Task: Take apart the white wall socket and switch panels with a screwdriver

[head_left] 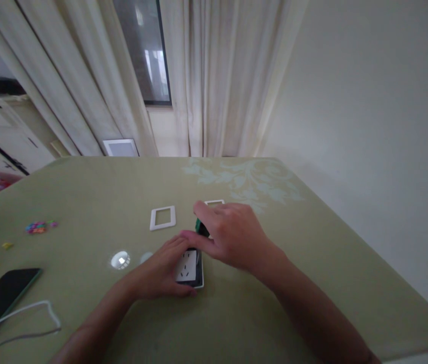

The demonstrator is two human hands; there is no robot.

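Note:
A white wall socket [187,267] with a dark border lies on the table. My left hand [164,270] is closed around its left side, with the thumb at the near edge and the fingers at the far edge. My right hand [232,230] is wrapped around the green and black handle of a screwdriver [200,227]. A thin shaft runs down from that hand to the socket's right border; its tip is too small to make out. Beyond the hands lie a white socket frame [153,220] and a second white frame [215,201], partly hidden by my right hand.
A phone [7,290] and a white cable [28,306] lie at the left. Small colourful pieces [39,227] and a yellow bit [7,245] are on the table's left side. Curtains [229,76] hang behind; a wall [373,126] stands at the right.

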